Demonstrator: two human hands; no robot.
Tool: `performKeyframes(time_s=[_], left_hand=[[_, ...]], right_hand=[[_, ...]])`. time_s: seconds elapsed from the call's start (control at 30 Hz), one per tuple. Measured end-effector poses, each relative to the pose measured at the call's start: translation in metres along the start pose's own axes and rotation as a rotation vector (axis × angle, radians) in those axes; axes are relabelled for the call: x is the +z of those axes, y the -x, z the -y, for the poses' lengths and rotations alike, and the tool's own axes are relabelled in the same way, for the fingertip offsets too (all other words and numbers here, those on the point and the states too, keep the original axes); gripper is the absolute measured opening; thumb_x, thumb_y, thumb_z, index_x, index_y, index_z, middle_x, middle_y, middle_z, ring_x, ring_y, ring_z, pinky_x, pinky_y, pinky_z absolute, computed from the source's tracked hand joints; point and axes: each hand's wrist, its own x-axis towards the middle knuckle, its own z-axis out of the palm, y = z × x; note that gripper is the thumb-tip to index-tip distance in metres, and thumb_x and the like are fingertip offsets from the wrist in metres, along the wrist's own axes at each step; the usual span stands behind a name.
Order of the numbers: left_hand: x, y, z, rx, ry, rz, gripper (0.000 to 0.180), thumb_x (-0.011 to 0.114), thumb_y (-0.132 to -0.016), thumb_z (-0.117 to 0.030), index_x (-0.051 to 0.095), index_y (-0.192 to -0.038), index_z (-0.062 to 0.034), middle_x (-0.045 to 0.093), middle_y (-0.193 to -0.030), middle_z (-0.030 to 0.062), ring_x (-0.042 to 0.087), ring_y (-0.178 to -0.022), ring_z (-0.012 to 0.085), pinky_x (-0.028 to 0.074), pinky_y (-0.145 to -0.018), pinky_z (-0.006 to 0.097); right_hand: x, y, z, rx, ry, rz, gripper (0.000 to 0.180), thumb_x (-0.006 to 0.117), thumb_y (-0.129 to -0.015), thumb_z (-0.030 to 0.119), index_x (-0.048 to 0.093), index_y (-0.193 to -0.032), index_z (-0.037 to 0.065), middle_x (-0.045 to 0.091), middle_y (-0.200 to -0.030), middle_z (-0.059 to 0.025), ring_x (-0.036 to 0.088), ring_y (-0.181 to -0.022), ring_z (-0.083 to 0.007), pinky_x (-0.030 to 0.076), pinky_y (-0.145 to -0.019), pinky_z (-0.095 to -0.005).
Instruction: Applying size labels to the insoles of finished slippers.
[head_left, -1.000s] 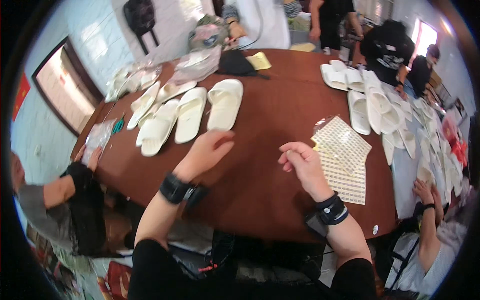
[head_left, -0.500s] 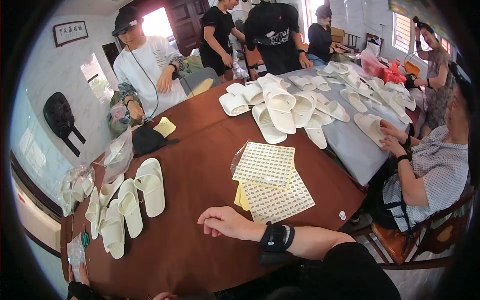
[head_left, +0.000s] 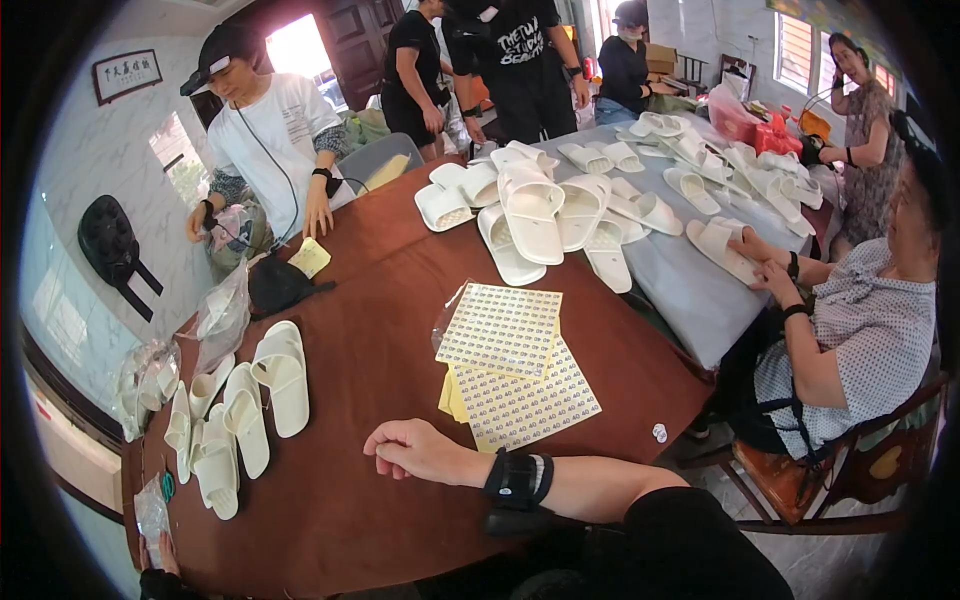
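My right hand [head_left: 423,451] hangs over the brown tabletop, palm down, with a black strap [head_left: 518,478] round the wrist. Its fingers are loosely curled together, and nothing shows in them. Just beyond it lie overlapping sticker sheets [head_left: 535,393], white labels on yellowish backing, the upper sheet [head_left: 503,327] partly in a clear sleeve. Left of the hand sit several cream slippers [head_left: 284,381], some leaning on one another. My left hand is out of view.
A pile of cream slippers [head_left: 530,208] fills the far side, spreading onto a grey-covered table [head_left: 668,290]. A black cap [head_left: 283,284] and plastic bags [head_left: 222,318] lie left. Another person's hands [head_left: 158,556] hold a clear bag beside green scissors [head_left: 168,487]. At right, a seated person handles a slipper [head_left: 722,248].
The view has shifted a little, so most things sit further left. My right hand stays loosely curled. The hand at the lower edge has left view. The person in white has moved their hands.
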Motion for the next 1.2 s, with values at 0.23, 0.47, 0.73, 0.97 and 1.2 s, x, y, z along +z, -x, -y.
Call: performKeyframes(time_s=[0.23,0.47,0.73,0.97,1.2], left_hand=[[-0.069,-0.079,0.233,0.624,-0.755,0.240,0.047,0.067,-0.080,-0.029,0.062,-0.121,-0.0051,0.061,-0.116,0.0279,0.063,-0.100,0.0368,0.047,-0.091,0.048],[-0.067,-0.082,0.241,0.595,-0.772,0.303,0.045,0.066,-0.081,-0.030,0.062,-0.119,-0.0047,0.062,-0.113,0.0264,0.063,-0.098,0.0354,0.047,-0.089,0.047],[-0.073,-0.060,0.235,0.519,-0.798,0.355,0.044,0.065,-0.082,-0.030,0.063,-0.117,-0.0043,0.062,-0.110,0.0247,0.063,-0.096,0.0337,0.047,-0.088,0.046],[-0.054,-0.022,0.229,0.440,-0.788,0.408,0.042,0.065,-0.083,-0.031,0.064,-0.115,-0.0038,0.063,-0.107,0.0231,0.062,-0.094,0.0323,0.047,-0.086,0.045],[-0.074,0.000,0.241,0.373,-0.812,0.421,0.041,0.064,-0.084,-0.031,0.064,-0.113,-0.0034,0.063,-0.105,0.0216,0.062,-0.093,0.0309,0.047,-0.085,0.044]], right_hand=[[0.010,-0.005,0.004,0.007,-0.004,0.053,0.019,0.047,-0.094,0.009,0.062,-0.103,0.000,0.064,-0.078,-0.0037,0.057,-0.063,-0.0074,0.047,-0.057,-0.0225],[0.011,-0.003,0.004,0.000,-0.007,0.041,0.020,0.047,-0.094,0.011,0.061,-0.101,-0.001,0.064,-0.077,-0.0048,0.056,-0.061,-0.0085,0.046,-0.056,-0.0235],[0.017,-0.004,0.003,-0.028,-0.027,0.062,0.018,0.048,-0.093,0.009,0.061,-0.099,-0.001,0.064,-0.076,-0.0054,0.056,-0.060,-0.0091,0.046,-0.055,-0.0246],[0.017,-0.005,-0.006,-0.093,-0.018,0.037,0.020,0.047,-0.092,0.007,0.062,-0.097,-0.005,0.065,-0.071,-0.0103,0.058,-0.055,-0.0132,0.045,-0.051,-0.0280],[0.017,-0.007,-0.006,-0.141,-0.010,0.031,0.020,0.046,-0.091,0.006,0.061,-0.097,-0.005,0.065,-0.070,-0.0109,0.059,-0.055,-0.0142,0.046,-0.051,-0.0292]])
